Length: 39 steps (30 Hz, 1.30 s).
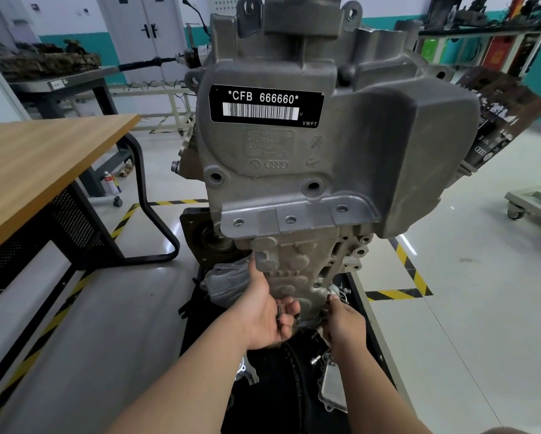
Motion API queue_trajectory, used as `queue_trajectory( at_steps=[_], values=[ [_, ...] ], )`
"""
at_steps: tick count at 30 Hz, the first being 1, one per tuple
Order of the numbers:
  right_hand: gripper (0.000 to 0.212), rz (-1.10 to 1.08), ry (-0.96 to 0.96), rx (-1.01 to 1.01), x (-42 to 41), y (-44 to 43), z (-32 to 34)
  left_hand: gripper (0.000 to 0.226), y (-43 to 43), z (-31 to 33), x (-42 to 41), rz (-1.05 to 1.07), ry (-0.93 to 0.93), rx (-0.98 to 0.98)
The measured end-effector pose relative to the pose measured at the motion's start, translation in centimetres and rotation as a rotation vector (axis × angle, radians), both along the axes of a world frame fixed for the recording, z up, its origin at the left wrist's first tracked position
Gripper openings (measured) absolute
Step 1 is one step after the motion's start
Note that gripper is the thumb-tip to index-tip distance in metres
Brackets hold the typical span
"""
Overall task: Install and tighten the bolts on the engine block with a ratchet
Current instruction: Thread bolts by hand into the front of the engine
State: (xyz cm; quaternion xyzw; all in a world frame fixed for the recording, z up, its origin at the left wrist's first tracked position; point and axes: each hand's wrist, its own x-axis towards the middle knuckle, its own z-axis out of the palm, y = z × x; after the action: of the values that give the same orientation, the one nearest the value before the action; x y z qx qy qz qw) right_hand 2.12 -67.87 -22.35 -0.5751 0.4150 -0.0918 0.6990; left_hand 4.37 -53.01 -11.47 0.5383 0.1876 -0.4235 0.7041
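Left hand [264,311]: we note it grasping a bolt [280,316], shank pointing blockward.
Right hand [344,324]: fingertips at block [294,170] edge just ahead; grasp unclear to us.

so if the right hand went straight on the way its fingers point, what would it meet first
The lower right corner of the engine block: the right hand seems to have its fingertips at it, though depth is unclear.

Wooden table [37,158], spray can [108,182], grey doors [147,29]
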Motion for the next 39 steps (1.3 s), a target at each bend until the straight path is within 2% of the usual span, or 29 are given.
queue_trajectory(
  at_steps=[3, 5, 9, 17, 23, 29, 32, 36, 39],
  values=[
    [0.054, -0.021, 0.015, -0.067, 0.1, 0.0, 0.1, 0.086, 0.0, 0.1, 0.0, 0.003, -0.001, 0.002],
    [0.054, -0.028, -0.01, 0.018, 0.1, 0.1, 0.1, 0.086, -0.1, 0.1, 0.0, 0.004, -0.001, 0.004],
    [0.03, -0.109, -0.082, 0.299, 0.3, 0.4, 0.9, 0.088, -0.1, 0.2, -0.1, 0.004, 0.002, 0.01],
    [0.008, -0.123, -0.199, 0.409, -0.4, 0.7, 1.4, 0.085, -0.1, 0.2, -0.1, 0.008, 0.01, 0.022],
    [0.035, -0.074, -0.061, 0.299, -0.2, 0.7, 0.7, 0.085, 0.0, 0.0, 0.0, 0.009, 0.009, 0.01],
    [0.05, -0.04, 0.053, -0.001, -0.1, 0.6, 0.7, 0.085, 0.0, -0.2, 0.1, 0.013, 0.017, 0.009],
    [0.04, -0.099, -0.024, 0.115, -0.5, 0.7, 0.5, 0.087, 0.0, -0.3, 0.2, 0.008, 0.017, 0.005],
    [0.022, -0.07, -0.134, 0.295, -0.6, 0.6, 1.0, 0.088, 0.0, -0.2, 0.2, 0.002, 0.014, 0.008],
    [0.02, -0.077, -0.133, 0.315, -0.6, 0.8, 1.1, 0.089, 0.0, -0.3, 0.2, -0.002, 0.014, 0.006]
  ],
)
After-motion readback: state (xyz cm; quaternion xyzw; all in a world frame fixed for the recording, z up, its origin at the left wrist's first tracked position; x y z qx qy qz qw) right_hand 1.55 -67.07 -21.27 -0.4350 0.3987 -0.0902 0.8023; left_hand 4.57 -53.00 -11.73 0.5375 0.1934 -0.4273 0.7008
